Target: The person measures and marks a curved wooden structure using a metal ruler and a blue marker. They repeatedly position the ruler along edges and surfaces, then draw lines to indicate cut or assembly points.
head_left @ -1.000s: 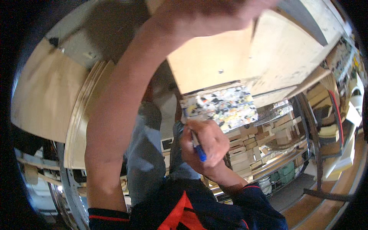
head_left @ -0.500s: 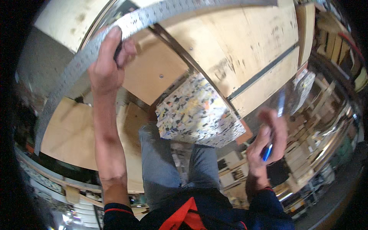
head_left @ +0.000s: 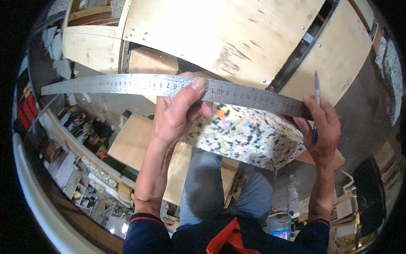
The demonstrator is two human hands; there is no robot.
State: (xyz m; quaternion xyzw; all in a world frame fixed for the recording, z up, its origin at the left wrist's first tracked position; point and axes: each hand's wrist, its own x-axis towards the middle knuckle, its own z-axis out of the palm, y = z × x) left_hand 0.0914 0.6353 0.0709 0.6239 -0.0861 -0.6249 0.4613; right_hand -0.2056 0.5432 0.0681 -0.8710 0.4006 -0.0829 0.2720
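Note:
A long steel ruler (head_left: 144,86) spans crosswise in front of me, over a speckled foam block (head_left: 249,135). My left hand (head_left: 175,112) grips the ruler near its middle, thumb on the upper face and fingers curled beneath. At the ruler's right end is my right hand (head_left: 323,129), its thumb and fingertips closed about that end. A pen (head_left: 316,91) stands between the fingers of that same hand, tip pointing away from me. The foam block is white with black, yellow and orange flecks, and the left hand and ruler cover part of it.
Beyond the ruler lie large pale plywood panels (head_left: 203,34) with dark gaps between them. A plywood piece (head_left: 131,142) rests at the left, near cluttered shelves (head_left: 80,182). Low by my legs stands a clear plastic bottle (head_left: 280,224). Wood scraps (head_left: 344,209) are at the lower right.
The ruler has swung from a steep slant at upper left to nearly level across the foam block. My right hand, with the pen, has come up to its right end. The view has turned.

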